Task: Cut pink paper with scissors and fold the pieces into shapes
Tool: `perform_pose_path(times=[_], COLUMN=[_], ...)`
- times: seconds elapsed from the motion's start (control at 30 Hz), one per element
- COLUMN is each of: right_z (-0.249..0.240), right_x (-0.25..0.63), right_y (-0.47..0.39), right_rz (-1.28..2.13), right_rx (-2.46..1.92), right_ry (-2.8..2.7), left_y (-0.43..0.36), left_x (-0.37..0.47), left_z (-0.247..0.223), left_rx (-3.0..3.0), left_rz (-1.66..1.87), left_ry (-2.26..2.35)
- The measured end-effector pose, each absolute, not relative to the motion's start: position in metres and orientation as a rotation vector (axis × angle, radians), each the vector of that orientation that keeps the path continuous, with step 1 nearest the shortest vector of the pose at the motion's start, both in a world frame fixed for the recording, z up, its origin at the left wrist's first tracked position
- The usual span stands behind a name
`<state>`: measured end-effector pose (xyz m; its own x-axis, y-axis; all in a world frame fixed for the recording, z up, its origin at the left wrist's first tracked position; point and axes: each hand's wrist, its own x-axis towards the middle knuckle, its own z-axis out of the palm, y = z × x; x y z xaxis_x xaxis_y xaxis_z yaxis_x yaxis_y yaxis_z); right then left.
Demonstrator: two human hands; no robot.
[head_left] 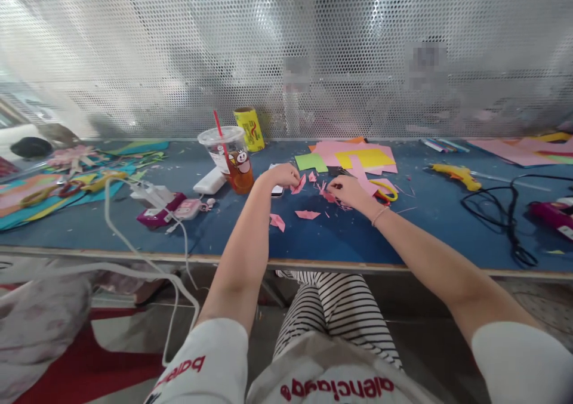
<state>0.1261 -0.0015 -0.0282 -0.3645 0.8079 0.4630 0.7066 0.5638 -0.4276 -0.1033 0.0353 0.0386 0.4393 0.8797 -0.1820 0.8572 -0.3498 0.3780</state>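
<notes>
My left hand (285, 176) has its fingers pinched on a small pink paper piece (298, 184), just above the blue table. To the right, my right hand (348, 190) hovers over a little heap of pink paper strips (326, 195); its thumb and fingers come together, and what they hold, if anything, is too small to make out. Two folded pink pieces lie nearer the front edge, one (277, 222) below my left hand and another (307, 215) between the hands. Yellow-handled scissors (385, 190) rest beside my right wrist. A phone (276, 190) is partly hidden behind my left hand.
A plastic cup (233, 162) with a red straw, a yellow can (250, 130) and a white box (210, 181) stand or lie left. Coloured paper (367, 156) lies behind my right hand. A yellow glue gun (457, 176) and cable are right; chargers and cables (154, 195) left.
</notes>
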Motion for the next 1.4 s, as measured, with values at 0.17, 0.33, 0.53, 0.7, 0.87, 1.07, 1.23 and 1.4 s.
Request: perform_pose_path(times=[0.17, 0.33, 0.53, 0.7, 0.87, 1.07, 1.23, 1.4], right_z=[-0.019, -0.009, -0.017, -0.021, -0.023, -0.004, 0.01, 0.011], right_x=[0.138, 0.187, 0.226, 0.222, 0.231, 0.249, 0.264, 0.255], right_y=[0.003, 0.017, 0.025, 0.029, 0.036, 0.038, 0.038, 0.038], right_rz=[0.273, 0.098, 0.303, 0.411, 0.483, 0.254, 0.042, 0.149], right_rx=[-1.305, -1.443, -1.612, -1.682, -1.695, -1.517, -1.454, -1.286], right_ry=[-2.02, -2.095, -2.253, -2.169, -1.905, -1.509, -1.306, -1.218], left_y=[0.042, 0.039, 0.041, 0.047, 0.047, 0.041, 0.042, 0.038], left_x=[-0.103, -0.095, -0.091, -0.091, -0.08, -0.059, -0.058, -0.06], left_z=[0.032, 0.027, 0.023, 0.021, 0.012, -0.005, -0.007, 0.002], left_rx=[2.33, 2.277, 2.268, 2.484, 2.687, 2.701, 2.731, 2.693], left_rz=[0.044, 0.001, -0.138, 0.058, 0.368, 0.023, -0.034, 0.118], left_ry=[1.476, 1.524, 1.521, 1.893, 1.724, 1.519, 1.504, 1.55])
